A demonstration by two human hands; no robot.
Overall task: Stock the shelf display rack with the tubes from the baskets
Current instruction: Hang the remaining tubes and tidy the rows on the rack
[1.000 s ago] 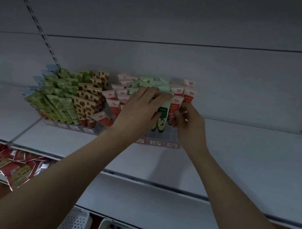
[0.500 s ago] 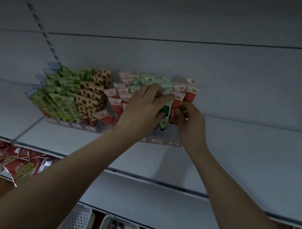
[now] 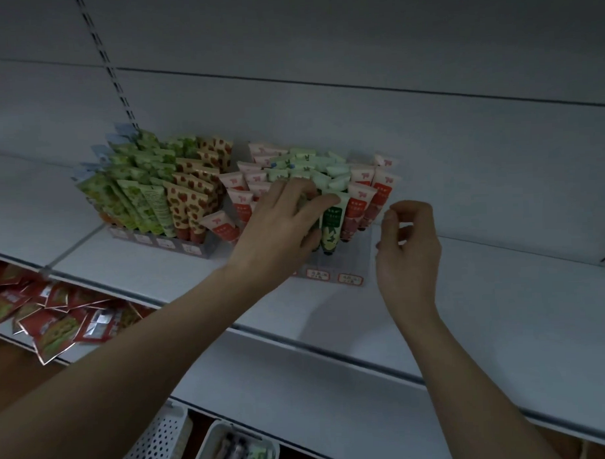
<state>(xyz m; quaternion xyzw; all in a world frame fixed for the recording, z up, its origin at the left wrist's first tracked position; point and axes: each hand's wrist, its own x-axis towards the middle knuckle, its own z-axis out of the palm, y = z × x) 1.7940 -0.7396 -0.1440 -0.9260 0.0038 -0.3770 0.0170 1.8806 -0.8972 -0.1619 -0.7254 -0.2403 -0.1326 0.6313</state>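
Two clear display racks stand side by side on the white shelf [image 3: 485,312]. The left rack [image 3: 192,248] is packed with green and strawberry-print tubes [image 3: 149,203]. The right rack [image 3: 333,278] holds pink-red tubes [image 3: 358,210] and pale green tubes [image 3: 305,164]. My left hand [image 3: 280,230] reaches into the right rack, with its fingers curled over the tops of the front green tubes [image 3: 332,228] and its thumb under them. To the right of that rack my right hand [image 3: 408,246] hovers apart from it, fingers curled, holding nothing.
Below the shelf edge sit a white perforated basket [image 3: 154,444] and a second white basket [image 3: 212,435] with a few tubes inside. Red snack packets [image 3: 50,317] lie on a lower shelf at the left. Bare shelf extends to the right of the racks.
My right hand has let go of the red tube at the rack's right end and pulled back to the right. My left hand stays on the green tubes.
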